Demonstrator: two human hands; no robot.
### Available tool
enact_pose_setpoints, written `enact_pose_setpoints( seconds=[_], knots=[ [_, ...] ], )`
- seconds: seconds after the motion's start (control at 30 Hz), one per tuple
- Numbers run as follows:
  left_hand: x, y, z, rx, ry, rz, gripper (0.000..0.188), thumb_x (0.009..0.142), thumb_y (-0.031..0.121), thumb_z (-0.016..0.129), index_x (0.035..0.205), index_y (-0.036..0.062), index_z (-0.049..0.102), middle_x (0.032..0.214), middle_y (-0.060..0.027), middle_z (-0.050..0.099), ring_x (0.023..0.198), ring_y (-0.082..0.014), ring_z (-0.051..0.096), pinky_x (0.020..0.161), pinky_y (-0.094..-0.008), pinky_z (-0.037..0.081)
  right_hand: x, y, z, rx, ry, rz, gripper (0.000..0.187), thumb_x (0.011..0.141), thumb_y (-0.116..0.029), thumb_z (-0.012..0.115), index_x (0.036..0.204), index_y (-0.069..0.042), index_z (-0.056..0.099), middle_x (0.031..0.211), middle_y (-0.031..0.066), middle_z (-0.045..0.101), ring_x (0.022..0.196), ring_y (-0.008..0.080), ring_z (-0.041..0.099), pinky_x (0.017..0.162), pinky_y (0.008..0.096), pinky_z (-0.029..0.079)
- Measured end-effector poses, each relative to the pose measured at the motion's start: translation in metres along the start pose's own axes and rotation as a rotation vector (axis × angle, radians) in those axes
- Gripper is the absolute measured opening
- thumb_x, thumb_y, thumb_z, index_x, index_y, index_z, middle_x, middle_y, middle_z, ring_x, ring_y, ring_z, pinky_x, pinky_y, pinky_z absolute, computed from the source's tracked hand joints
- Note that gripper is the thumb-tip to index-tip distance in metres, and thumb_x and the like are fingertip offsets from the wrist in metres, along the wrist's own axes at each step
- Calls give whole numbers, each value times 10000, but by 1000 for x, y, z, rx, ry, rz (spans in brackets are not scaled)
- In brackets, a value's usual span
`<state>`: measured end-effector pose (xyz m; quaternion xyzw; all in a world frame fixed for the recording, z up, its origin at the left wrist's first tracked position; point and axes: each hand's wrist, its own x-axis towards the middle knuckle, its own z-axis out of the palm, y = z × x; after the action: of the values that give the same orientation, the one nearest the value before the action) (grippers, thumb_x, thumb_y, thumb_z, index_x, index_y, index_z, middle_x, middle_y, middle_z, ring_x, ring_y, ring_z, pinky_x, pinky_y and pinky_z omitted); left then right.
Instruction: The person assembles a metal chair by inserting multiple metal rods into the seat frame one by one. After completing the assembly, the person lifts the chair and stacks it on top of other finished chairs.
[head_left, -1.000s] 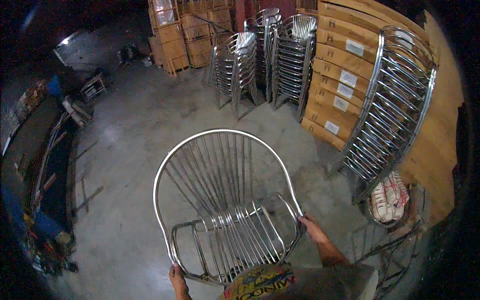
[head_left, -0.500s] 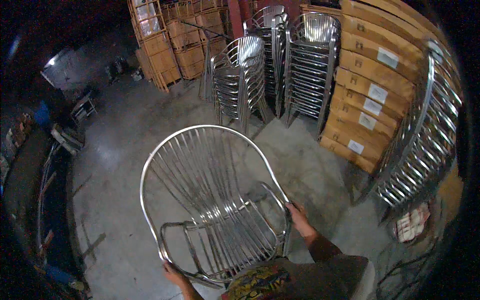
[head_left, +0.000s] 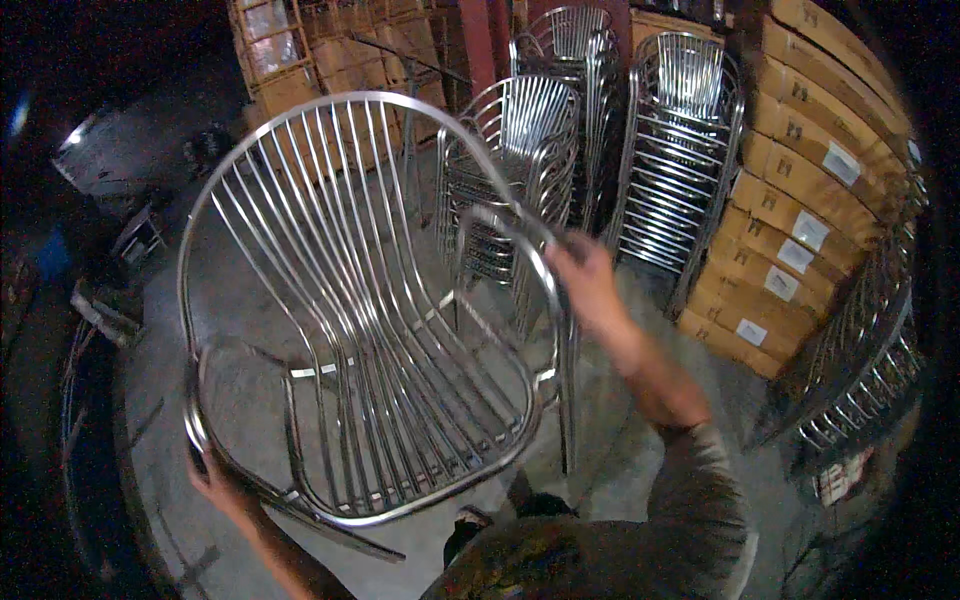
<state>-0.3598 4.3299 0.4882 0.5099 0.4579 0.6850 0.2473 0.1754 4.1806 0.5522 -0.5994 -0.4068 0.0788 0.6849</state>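
Observation:
A shiny tubular metal armchair (head_left: 375, 320) with a round hooped back and slatted seat is held up in front of me, its seat facing me. My left hand (head_left: 218, 482) is closed round the lower left of its frame, near the left armrest. On the other side my right hand (head_left: 582, 275), slightly blurred, grips the frame by the right armrest. One leg slants down past the seat at the lower left, and another hangs below my right hand. Beneath the chair, part of my foot (head_left: 474, 517) shows on the concrete floor.
Stacks of matching metal chairs (head_left: 675, 160) stand behind on the right, with a shorter stack (head_left: 510, 130) nearer. Piled cardboard boxes (head_left: 770, 230) rise at the right, beside more slatted metal chairs (head_left: 865, 400). Wrapped boxes (head_left: 330, 60) line the back. Dark clutter (head_left: 100, 310) lies at the left.
The chair has come up off the floor and closer to me, tilting with its right side higher. My right hand has risen with it, and my left hand has shifted left and up.

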Motion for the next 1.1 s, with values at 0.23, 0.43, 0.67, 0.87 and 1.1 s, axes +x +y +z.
enact_pose_setpoints(
  seconds=[0.23,0.43,0.67,0.87,1.1],
  knots=[
    [236,102,186,-401,-383,229,500,927,334,504,1298,-1,512,1248,-142,563,1153,-255,524,1019,-383,376,221,-89,2,-34,91,30,315,859,-216,642,1088,-1,613,944,95,657,761,163,635,634,305,528],
    [399,176,374,-500,-628,363,406,940,276,494,1252,20,539,1212,-143,593,1116,-252,564,1001,-397,421,396,-140,14,201,160,-159,178,870,-52,523,814,62,647,680,141,621,559,222,606,523,380,532],
    [528,186,574,-623,-860,232,331,934,213,515,1199,23,574,1149,-120,633,1044,-233,606,930,-386,483,490,-153,7,-603,319,-503,191,849,-48,516,816,45,678,714,140,650,586,226,616,566,397,533],
    [572,125,775,-664,-1046,288,319,905,286,561,1117,60,638,1042,-85,672,932,-219,632,834,-380,515,497,-115,46,-895,621,-410,155,785,-124,648,866,-13,718,733,103,675,620,209,628,584,359,510],
    [570,86,975,-707,-1269,126,263,890,320,596,997,94,678,864,-39,682,737,-184,621,731,-327,537,554,-83,53,-1382,845,-184,188,786,-147,650,920,-33,716,845,113,699,742,232,647,653,373,516]
  ],
)
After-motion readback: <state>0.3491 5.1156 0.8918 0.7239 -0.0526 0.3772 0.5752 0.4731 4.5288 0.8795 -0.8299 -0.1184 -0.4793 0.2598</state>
